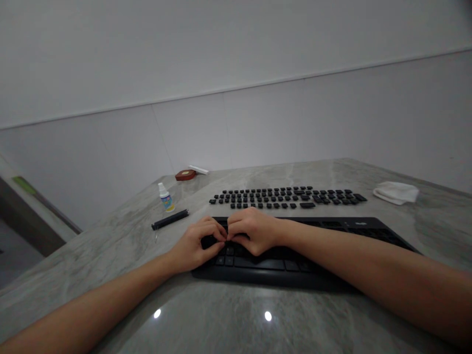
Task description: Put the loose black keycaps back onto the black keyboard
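A black keyboard [280, 279] lies on the grey marbled table in front of me, with many of its keys off and some still seated along the bottom row. My left hand [201, 241] rests over its left end, thumb and fingertips pinched together. Right beside it, my right hand [252, 231] is also closed, its fingertips meeting the left ones at the key bed. Whatever sits between the fingertips is too small and covered to make out. Behind the keyboard, loose black keycaps [273, 198] are laid out in several rows.
Left of the keycaps stands a small white spray bottle [166, 197], with a black brush-like tool [170, 220] before it. A brown case [185, 175] and a white strip [199, 169] lie by the wall. At right is a folded white cloth [396, 192].
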The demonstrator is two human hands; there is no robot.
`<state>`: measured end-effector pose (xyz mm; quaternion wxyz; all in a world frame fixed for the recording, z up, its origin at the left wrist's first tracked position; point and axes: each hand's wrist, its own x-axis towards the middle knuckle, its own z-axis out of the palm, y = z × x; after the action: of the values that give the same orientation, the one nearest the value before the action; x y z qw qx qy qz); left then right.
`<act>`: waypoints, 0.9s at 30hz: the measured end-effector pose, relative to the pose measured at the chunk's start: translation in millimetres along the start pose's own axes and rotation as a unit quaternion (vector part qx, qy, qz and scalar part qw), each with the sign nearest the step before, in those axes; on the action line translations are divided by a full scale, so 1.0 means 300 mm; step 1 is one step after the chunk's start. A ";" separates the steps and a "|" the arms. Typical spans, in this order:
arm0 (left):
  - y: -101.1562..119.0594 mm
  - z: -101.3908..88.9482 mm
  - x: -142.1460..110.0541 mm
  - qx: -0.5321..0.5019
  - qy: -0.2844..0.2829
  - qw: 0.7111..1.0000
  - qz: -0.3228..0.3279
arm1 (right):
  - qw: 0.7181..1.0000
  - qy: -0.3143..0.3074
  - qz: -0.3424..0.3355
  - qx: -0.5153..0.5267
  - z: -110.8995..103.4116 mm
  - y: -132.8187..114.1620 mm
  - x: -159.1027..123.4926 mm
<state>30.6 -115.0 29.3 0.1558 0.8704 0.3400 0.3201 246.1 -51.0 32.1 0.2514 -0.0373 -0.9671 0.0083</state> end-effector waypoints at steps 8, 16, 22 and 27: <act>-0.018 0.003 -0.003 -0.040 0.007 0.999 -0.031 | 0.998 0.044 0.034 -0.011 -0.003 0.001 0.004; -0.013 0.004 0.005 -0.034 0.001 0.999 -0.029 | 0.998 0.044 0.035 -0.009 0.006 0.004 0.001; -0.009 0.003 0.010 -0.032 -0.006 0.999 -0.028 | 1.000 0.028 0.004 0.004 0.012 0.002 0.000; -0.010 0.008 0.008 -0.058 -0.008 0.996 -0.068 | 0.999 0.033 -0.008 0.023 0.013 0.002 0.000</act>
<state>32.1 -111.4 27.3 0.2297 0.8372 0.3785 0.3211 244.4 -50.4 28.6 0.2844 -0.0238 -0.9580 0.0275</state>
